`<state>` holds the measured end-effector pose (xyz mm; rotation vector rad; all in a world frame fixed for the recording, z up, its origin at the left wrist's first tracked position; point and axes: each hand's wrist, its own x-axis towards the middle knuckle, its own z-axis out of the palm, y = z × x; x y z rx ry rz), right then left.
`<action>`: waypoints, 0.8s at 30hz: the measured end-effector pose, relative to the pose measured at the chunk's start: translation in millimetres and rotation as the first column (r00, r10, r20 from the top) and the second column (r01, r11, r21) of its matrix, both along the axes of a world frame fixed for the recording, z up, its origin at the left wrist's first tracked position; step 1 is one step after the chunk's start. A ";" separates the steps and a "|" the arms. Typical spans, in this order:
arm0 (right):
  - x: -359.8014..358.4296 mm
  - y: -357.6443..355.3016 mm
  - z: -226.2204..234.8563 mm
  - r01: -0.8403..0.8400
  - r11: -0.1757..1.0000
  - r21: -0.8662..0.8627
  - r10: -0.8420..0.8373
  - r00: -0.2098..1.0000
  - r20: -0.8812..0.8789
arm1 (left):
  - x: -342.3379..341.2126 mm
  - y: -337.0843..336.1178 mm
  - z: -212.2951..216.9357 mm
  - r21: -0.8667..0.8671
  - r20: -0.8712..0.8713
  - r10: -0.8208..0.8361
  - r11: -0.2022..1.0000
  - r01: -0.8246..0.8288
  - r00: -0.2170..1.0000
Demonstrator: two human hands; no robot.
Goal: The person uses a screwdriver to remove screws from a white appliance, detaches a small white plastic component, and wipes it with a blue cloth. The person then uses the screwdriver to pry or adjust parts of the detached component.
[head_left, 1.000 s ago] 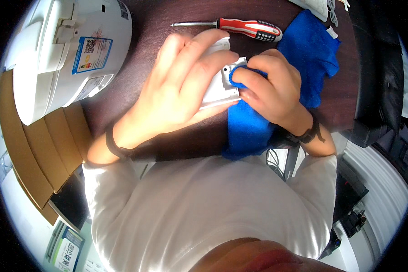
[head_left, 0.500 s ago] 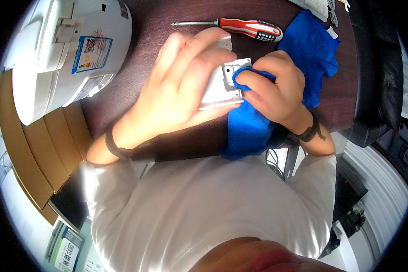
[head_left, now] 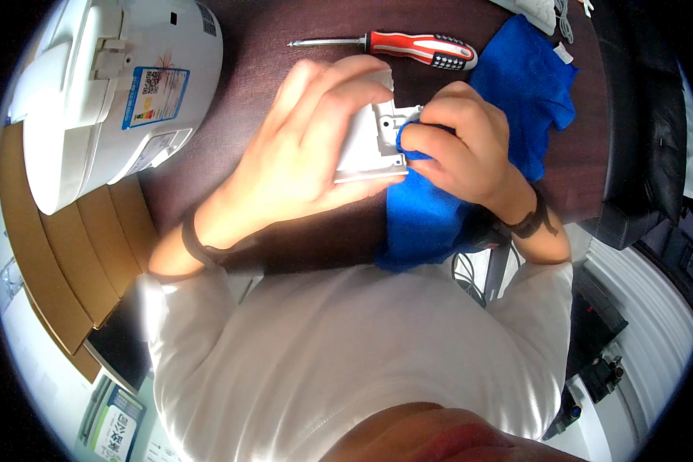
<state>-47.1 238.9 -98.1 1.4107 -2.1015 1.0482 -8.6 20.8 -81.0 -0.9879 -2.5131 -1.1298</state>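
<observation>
While the left hand (head_left: 300,154) clamps the white plastic part (head_left: 371,142) steady above the worktop's (head_left: 269,69) near edge, the right hand (head_left: 462,150) pinches the blue cloth (head_left: 527,92) against its corner, apparently wiping.

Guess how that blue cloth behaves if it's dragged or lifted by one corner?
The blue cloth is probably floppy: it lies crumpled on the dark table and bunches under the right hand against the white plastic part. Likely light, draping if lifted. Dragged, it would probably fold rather than slide flat.
</observation>
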 end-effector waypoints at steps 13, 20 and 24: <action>-1.8 12.6 1.8 0.036 0.997 -0.065 -0.038 0.998 -0.039 | -6.0 -5.5 5.6 0.057 -0.041 0.075 0.996 -0.073 0.996; -3.9 6.1 -3.9 0.051 0.982 -0.183 -0.043 0.998 0.047 | -6.7 -5.6 1.2 0.198 0.114 0.004 0.980 -0.026 0.993; -2.0 1.7 -1.8 0.140 0.977 -0.160 -0.127 0.988 0.084 | -3.6 -1.6 -2.1 0.641 0.690 -0.347 0.699 -0.315 0.635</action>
